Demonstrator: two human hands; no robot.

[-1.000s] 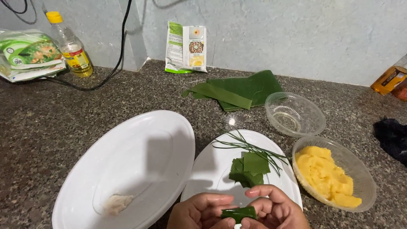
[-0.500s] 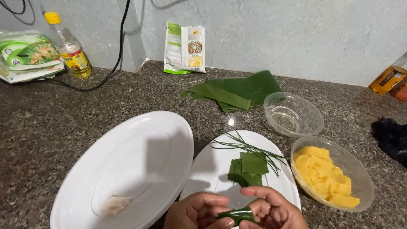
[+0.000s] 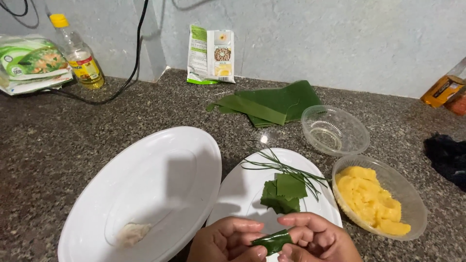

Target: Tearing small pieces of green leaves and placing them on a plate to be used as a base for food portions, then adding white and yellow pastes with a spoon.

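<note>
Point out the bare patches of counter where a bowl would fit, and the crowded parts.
Bare counter lies left of the large white plate, below the oil bottle and cable, and between that plate and the banana leaves. It is crowded on the right: small plate, empty clear bowl, bowl of yellow pieces and both hands sit close.

The speckled grey stone counter (image 3: 58, 145) looks polished yet grainy. The large white oval plate (image 3: 160, 170) has a smooth, glossy glaze. The clear plastic bowl (image 3: 335, 130) shines, thin and ribbed. The small folded green leaf parcel (image 3: 273, 241) looks waxy and glossy; the flat dark green leaf pieces (image 3: 272, 104) look matt. The black cloth (image 3: 449, 156) looks soft and dull.
</note>
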